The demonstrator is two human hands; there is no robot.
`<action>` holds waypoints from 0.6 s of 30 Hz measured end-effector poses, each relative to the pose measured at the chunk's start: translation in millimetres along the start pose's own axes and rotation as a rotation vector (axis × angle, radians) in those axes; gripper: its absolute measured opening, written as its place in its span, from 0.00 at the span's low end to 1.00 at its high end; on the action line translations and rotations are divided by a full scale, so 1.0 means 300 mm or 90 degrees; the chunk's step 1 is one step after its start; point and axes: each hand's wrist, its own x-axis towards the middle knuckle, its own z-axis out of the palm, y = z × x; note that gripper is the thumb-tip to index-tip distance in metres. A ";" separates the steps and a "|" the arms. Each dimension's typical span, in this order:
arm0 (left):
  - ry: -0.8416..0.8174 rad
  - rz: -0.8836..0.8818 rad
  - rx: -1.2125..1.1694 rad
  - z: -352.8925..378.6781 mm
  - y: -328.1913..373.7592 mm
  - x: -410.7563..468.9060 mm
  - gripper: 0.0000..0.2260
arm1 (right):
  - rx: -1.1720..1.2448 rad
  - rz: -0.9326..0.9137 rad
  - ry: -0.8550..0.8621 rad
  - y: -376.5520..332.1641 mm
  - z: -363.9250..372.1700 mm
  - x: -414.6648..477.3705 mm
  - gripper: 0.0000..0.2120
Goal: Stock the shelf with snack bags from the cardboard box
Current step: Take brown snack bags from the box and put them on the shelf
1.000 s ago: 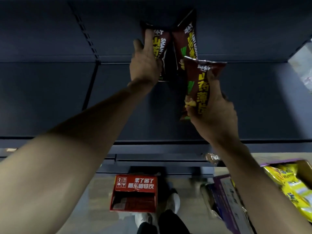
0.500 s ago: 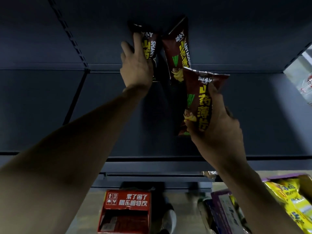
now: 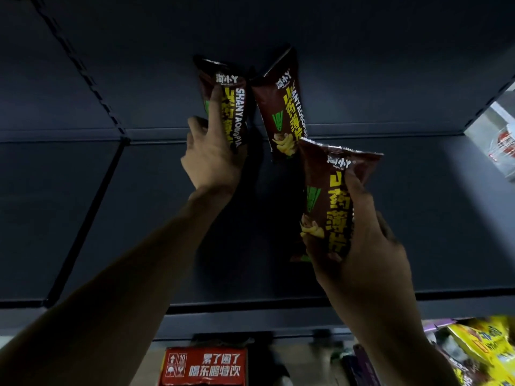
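**two hands, three snack bags at a dark shelf**

the left hand (image 3: 211, 160) reaches to the back of the shelf (image 3: 418, 218) and grips the left bag (image 3: 237, 107) by its lower half. its index finger lies straight up the printed front, the thumb stands out to the left, and the other fingers are hidden. this dark red bag with yellow lettering stands roughly upright, its top tilted slightly to the left.

just beside it on the right stands the middle bag (image 3: 281, 107), of the same kind and free of either hand, its top leaning to the right. whether these two bags touch cannot be told.

the right hand (image 3: 359, 246) is lower and nearer the camera. it is closed round the bottom of the right bag (image 3: 331, 196), with the thumb laid up the front. this third bag is held upright over the shelf board. its crimped top overlaps the lower corner of the middle bag in the view, and contact between them cannot be told. the two hands are well apart, each clamped on its own bag.

below the shelf's front edge, a red carton (image 3: 206, 366) with white lettering sits at bottom centre. at lower right a purple-edged box (image 3: 434, 327) holds yellow bags (image 3: 487, 346), blurred.
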 end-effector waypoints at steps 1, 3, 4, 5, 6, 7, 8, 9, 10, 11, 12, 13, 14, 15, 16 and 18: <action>-0.003 -0.005 0.004 -0.003 0.002 0.003 0.43 | 0.000 0.003 -0.001 0.001 0.000 0.000 0.41; -0.007 0.002 0.011 -0.005 0.004 0.000 0.44 | 0.005 0.009 0.001 -0.001 -0.001 -0.002 0.41; -0.011 0.008 0.011 -0.007 0.006 -0.007 0.44 | 0.009 0.009 0.001 0.001 -0.002 -0.004 0.41; -0.016 0.011 0.010 -0.008 0.009 -0.013 0.44 | 0.012 0.007 -0.002 0.004 -0.001 -0.006 0.41; -0.019 0.008 0.007 -0.009 0.012 -0.021 0.45 | 0.013 0.005 -0.002 0.005 0.000 -0.008 0.41; -0.017 -0.001 0.002 -0.009 0.017 -0.029 0.45 | 0.012 0.002 0.000 0.005 0.001 -0.009 0.41; -0.010 -0.007 0.000 -0.011 0.026 -0.039 0.46 | 0.010 -0.002 0.002 0.005 0.000 -0.009 0.41; 0.004 0.007 0.009 -0.015 0.038 -0.052 0.46 | 0.009 -0.003 0.002 0.005 0.001 -0.010 0.42; 0.026 0.050 0.035 -0.018 0.054 -0.072 0.45 | 0.008 -0.004 0.003 0.006 0.002 -0.009 0.42; 0.052 0.111 0.069 -0.015 0.067 -0.097 0.43 | 0.009 -0.005 0.006 0.007 0.004 -0.008 0.42; 0.074 0.172 0.091 -0.009 0.079 -0.123 0.39 | 0.012 -0.006 0.010 0.007 0.004 -0.008 0.42; 0.091 0.212 0.088 -0.002 0.093 -0.148 0.35 | 0.014 -0.007 0.016 0.009 0.003 -0.009 0.42; 0.099 0.225 0.065 0.004 0.106 -0.166 0.30 | 0.016 -0.009 0.022 0.010 0.001 -0.010 0.42; 0.098 0.222 0.035 0.010 0.118 -0.177 0.25 | 0.015 -0.010 0.027 0.013 -0.002 -0.011 0.42; 0.089 0.214 0.007 0.014 0.129 -0.182 0.23 | 0.015 -0.009 0.032 0.017 -0.006 -0.013 0.42; 0.057 0.210 -0.019 0.018 0.144 -0.179 0.24 | 0.022 0.002 0.044 0.026 -0.013 -0.018 0.42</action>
